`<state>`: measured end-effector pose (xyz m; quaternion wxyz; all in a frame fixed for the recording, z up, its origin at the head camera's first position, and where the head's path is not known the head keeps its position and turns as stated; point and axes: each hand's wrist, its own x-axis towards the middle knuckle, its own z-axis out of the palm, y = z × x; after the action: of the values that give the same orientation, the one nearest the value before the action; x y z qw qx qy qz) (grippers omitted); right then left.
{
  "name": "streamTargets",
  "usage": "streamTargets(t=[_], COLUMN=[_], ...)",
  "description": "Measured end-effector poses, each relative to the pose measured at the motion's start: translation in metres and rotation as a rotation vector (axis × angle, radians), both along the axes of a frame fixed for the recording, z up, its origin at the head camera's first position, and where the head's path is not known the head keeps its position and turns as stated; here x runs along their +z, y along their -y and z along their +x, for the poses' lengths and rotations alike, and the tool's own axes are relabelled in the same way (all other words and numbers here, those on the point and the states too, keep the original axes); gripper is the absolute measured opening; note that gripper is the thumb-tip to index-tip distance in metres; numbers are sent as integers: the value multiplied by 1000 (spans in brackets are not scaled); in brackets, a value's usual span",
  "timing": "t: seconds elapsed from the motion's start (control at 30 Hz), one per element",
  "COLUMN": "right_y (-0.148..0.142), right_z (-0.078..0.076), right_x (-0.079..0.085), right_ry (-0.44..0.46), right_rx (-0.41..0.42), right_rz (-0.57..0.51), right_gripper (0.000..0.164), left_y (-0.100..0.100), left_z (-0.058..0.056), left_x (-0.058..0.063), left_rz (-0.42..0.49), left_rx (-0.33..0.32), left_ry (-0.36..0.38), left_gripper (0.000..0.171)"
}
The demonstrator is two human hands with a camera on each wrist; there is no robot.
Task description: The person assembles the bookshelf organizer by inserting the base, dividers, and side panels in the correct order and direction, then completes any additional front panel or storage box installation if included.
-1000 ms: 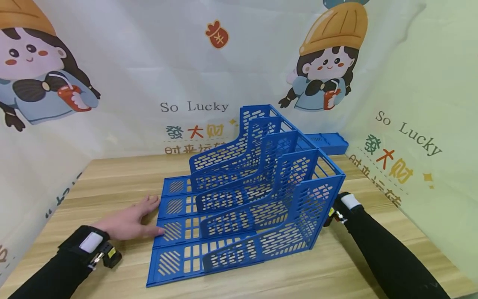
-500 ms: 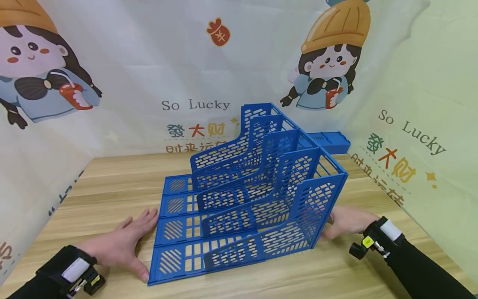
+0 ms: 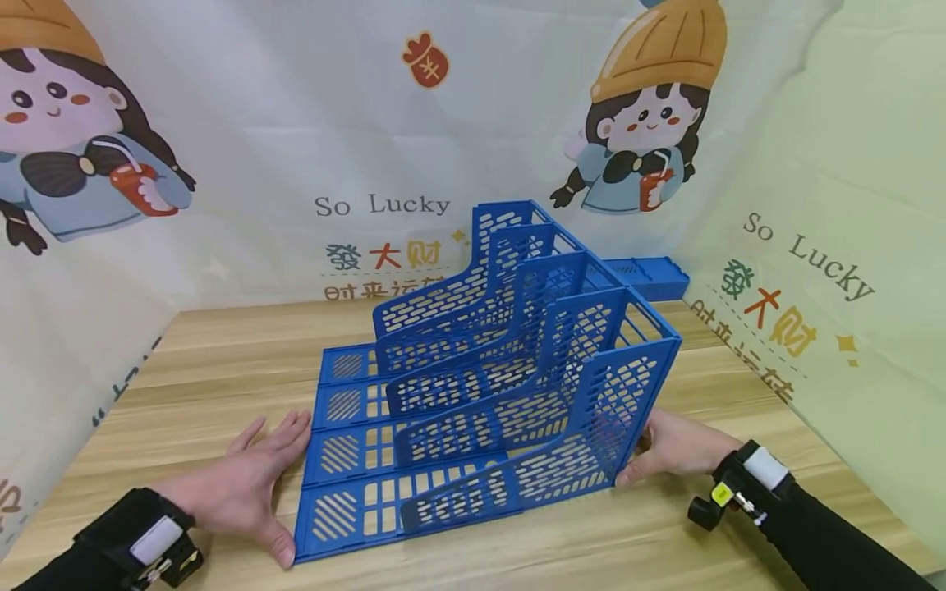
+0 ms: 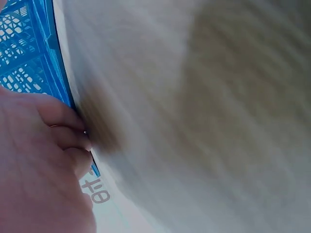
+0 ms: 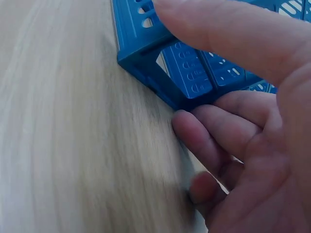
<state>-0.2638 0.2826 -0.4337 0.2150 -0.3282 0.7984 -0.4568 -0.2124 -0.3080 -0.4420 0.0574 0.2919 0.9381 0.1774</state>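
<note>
A blue plastic file rack [image 3: 636, 361] with several perforated dividers stands on the wooden table, its tall end at right and its low base at left. Along the base's left edge lies my left hand [image 3: 240, 492], fingers spread, thumb at the near corner. In the left wrist view, the left fingers [image 4: 73, 141] meet the rack's edge. My right hand [image 3: 676, 443] is low at the tall end, thumb at the bottom near corner; other fingers are partly hidden behind the rack. The right wrist view shows slightly bent right fingers [image 5: 199, 136] against the rack's bottom frame [image 5: 141, 56].
Another blue plastic piece [image 3: 650, 279], box-like, lies at the back right behind the rack. A printed cloth [image 3: 296, 131] hangs round the back and sides of the wooden table [image 3: 244, 353]. Each wrist wears a strapped camera.
My left hand has come nearer me along the base edge and spread its thumb to the corner. My right hand has come out from behind the rack to its near bottom corner.
</note>
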Motion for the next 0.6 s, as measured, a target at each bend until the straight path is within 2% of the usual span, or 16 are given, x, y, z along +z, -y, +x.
streamTargets(t=[0.17,0.3,0.43,0.6], right_y=[14,33,40,28], right_z=[2,11,19,9], right_x=[-4,-4,-1,6], right_ry=[-10,-33,-49,35], right_rx=[-20,-43,-75,1], right_rz=[-10,2,44,72], right_gripper=[67,52,48,49], left_y=[-1,0,0,2], left_z=[-2,-3,-3,-2], left_x=[0,0,-3,-7], left_rz=[26,56,69,75], left_rx=[-22,-38,-40,-38], left_ry=[-17,-9,18,78], left_gripper=[166,166,165,162])
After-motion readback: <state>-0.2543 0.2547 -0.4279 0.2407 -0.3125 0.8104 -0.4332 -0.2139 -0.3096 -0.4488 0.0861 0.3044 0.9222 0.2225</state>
